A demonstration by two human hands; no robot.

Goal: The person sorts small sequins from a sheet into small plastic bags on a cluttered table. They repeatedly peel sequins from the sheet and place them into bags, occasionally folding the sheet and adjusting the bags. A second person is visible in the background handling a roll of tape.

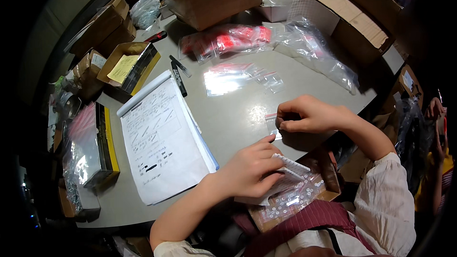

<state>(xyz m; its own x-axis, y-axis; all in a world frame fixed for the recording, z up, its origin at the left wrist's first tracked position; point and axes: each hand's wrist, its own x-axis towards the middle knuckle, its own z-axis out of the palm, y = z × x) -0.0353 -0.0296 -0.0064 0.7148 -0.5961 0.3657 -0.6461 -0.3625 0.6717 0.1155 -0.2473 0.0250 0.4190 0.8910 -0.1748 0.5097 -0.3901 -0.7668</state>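
Observation:
A small clear zip bag (272, 124) with a red line along its top lies at the table's near right edge. My right hand (307, 114) is closed in a pinch at the bag's right edge. My left hand (257, 169) reaches one finger to the bag's lower edge. Its other fingers curl in beside a white dotted sheet (294, 164), and what they hold, if anything, is hidden. Below the hands, a cardboard box (329, 181) sits at my lap with a clear bag of small white rings (297, 197) in it.
More clear zip bags (228, 78) lie mid-table, with bags of red-and-white packets (226, 40) behind. A notepad (162, 143), a black marker (179, 80) and an open small box (128, 69) stand left. Cardboard boxes (212, 0) line the back. Another person's hand (434, 109) shows far right.

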